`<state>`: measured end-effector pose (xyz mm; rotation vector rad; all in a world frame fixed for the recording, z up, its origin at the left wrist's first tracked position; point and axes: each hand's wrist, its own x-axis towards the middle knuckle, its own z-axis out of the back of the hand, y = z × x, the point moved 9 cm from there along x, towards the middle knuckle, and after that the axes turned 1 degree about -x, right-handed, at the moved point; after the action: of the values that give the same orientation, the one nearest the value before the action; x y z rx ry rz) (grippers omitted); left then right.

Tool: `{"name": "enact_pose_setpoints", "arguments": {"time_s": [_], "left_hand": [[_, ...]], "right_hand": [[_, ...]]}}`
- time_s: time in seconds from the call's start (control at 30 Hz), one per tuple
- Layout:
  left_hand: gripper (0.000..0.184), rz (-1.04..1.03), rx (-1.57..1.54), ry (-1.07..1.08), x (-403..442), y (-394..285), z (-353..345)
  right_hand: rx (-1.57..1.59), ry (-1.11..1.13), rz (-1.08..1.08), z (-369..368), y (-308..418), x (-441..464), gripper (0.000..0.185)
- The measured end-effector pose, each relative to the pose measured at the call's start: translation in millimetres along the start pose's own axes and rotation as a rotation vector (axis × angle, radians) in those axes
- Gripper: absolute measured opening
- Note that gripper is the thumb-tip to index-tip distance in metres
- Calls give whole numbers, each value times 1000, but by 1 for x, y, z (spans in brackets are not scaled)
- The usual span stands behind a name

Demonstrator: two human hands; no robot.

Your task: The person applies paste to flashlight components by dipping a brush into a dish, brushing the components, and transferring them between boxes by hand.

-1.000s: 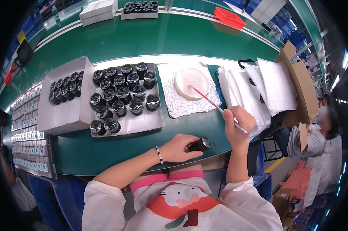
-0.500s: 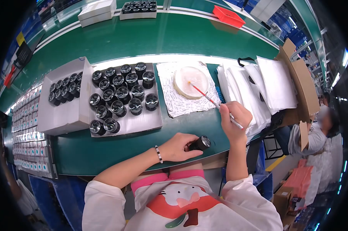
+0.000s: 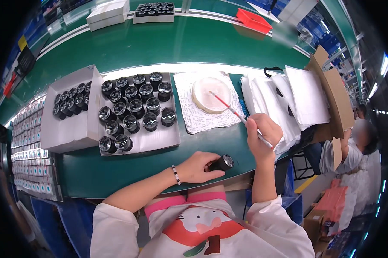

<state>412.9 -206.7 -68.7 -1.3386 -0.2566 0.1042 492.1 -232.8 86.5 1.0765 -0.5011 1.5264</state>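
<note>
My left hand [image 3: 197, 167] is closed around a black flashlight head [image 3: 223, 163] at the bench's front edge, its clear lens facing up and to the right. In my right hand [image 3: 265, 134] is a thin red-and-white paintbrush [image 3: 222, 101], slanting to the upper left. Its tip meets the pale contents of a round shallow dish [image 3: 197, 102]. Beneath the dish lies a printed paper sheet [image 3: 196, 123]. Left of the sheet, a shallow white box tray [image 3: 159, 144] holds several more flashlight heads [image 3: 136, 106] standing lens up.
Farther left is a deeper white box [image 3: 73, 133] with several black pieces inside. White sheets [image 3: 269, 109] are stacked at right beside an open cardboard box [image 3: 336, 92]. A red bin [image 3: 254, 20] and another filled tray [image 3: 154, 19] sit at the back. Another person [image 3: 348, 148] sits at far right.
The brush tip stays at the dish, with only a tiny shift. My left hand keeps the flashlight head in nearly the same place. The view has shifted slightly.
</note>
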Motion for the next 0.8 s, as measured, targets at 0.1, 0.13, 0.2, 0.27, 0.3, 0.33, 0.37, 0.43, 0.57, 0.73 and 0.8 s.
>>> {"name": "enact_pose_setpoints", "arguments": {"time_s": [0.1, 0.13, 0.2, 0.27, 0.3, 0.33, 0.37, 0.43, 0.57, 0.73, 0.8], "left_hand": [[34, 12, 1, 6, -1, 2, -1], [34, 19, 2, 7, 0, 1, 0], [35, 31, 1, 10, 1, 1, 0], [35, 42, -4, 12, 1, 3, -1], [35, 37, -4, 7, 1, 3, -1], [34, 33, -5, 3, 1, 2, -1], [34, 28, -4, 2, 1, 2, -1], [35, 20, 72, -40, -1, 1, 4], [35, 40, 116, -33, 5, 4, 0], [28, 168, -186, -23, 2, 26, -13], [29, 192, -232, -29, 0, 27, -12]], "right_hand": [[-10, 76, -18, -7, -5, 0, 21], [-10, 72, -22, -6, -5, 1, 22], [-12, 64, -33, -3, -5, 0, 23], [-8, 49, -34, -2, -4, 1, 25], [-7, 41, -33, -1, -4, 1, 25], [-15, 52, -27, -2, -4, 1, 26], [-24, 61, -21, -4, -4, 0, 27], [-48, 47, -3, -1, -2, 2, 30], [100, 3, 51, 1, -7, -3, 26], [58, -21, 54, 11, 4, -5, 28], [73, -30, 39, 12, 1, -8, 28]]}}
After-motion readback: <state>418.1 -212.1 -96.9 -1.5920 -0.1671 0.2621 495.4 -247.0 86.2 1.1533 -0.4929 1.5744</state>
